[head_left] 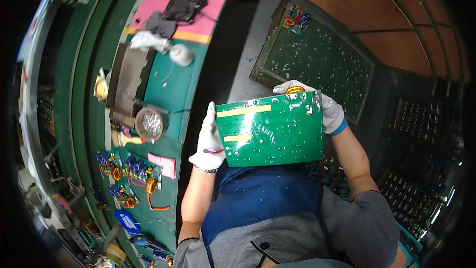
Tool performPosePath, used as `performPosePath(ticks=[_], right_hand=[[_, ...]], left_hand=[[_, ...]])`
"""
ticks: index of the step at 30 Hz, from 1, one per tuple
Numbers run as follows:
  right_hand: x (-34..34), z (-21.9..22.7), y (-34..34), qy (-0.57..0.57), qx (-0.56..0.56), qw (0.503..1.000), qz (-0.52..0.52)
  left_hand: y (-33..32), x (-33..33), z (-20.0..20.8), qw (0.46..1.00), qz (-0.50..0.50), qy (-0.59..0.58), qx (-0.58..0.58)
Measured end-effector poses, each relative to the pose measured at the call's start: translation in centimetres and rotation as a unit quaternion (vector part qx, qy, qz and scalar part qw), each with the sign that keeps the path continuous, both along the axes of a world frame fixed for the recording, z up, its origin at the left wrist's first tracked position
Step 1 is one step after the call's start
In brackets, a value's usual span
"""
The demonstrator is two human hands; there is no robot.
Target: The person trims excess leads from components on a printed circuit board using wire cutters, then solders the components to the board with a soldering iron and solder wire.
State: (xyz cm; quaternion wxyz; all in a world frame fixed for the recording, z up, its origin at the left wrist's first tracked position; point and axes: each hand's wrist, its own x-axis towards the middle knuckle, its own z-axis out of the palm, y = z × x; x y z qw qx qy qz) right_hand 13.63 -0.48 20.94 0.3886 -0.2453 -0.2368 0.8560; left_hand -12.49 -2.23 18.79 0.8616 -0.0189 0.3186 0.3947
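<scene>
A large green circuit board (pixel 270 134) is held up before my body, solder side facing me, with two yellow tape strips on it. My left hand (pixel 208 141), in a white glove, grips its left edge. At the far right corner my right hand (pixel 325 106), gloved too, is closed round the edge. An orange wound coil (pixel 295 90) shows just past the board's far edge, by the right-hand fingers. The rest of the component side is hidden.
On the green bench (pixel 173 104) at left lie smaller circuit boards (pixel 141 167), a round tin (pixel 150 124), a brush (pixel 126 139), a pink pad (pixel 162 166) and a black fan (pixel 184 7). A green tray (pixel 317 52) stands ahead, holding one board (pixel 296 19). Racks (pixel 416 168) fill the right.
</scene>
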Motion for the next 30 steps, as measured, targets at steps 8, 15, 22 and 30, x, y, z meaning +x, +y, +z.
performPosePath(ticks=[8, 15, 22, 30], right_hand=[[14.5, -1.4, 4.4, -0.125, 0.017, 0.990, -0.059], [20.7, -2.4, 8.1, -0.449, 0.066, 0.891, -0.006], [22.8, -11.0, 10.8, -0.688, 0.322, 0.649, 0.039], [17.8, -2.3, 11.2, -0.501, 0.480, 0.697, 0.181]], left_hand=[[7.5, 14.5, -4.4, 0.994, -0.080, 0.023, -0.063], [8.6, 14.0, -13.2, 0.964, -0.084, 0.251, -0.030], [4.0, 10.7, -15.9, 0.965, -0.099, 0.215, -0.117], [12.8, 19.6, -7.8, 0.985, -0.068, -0.133, -0.086]])
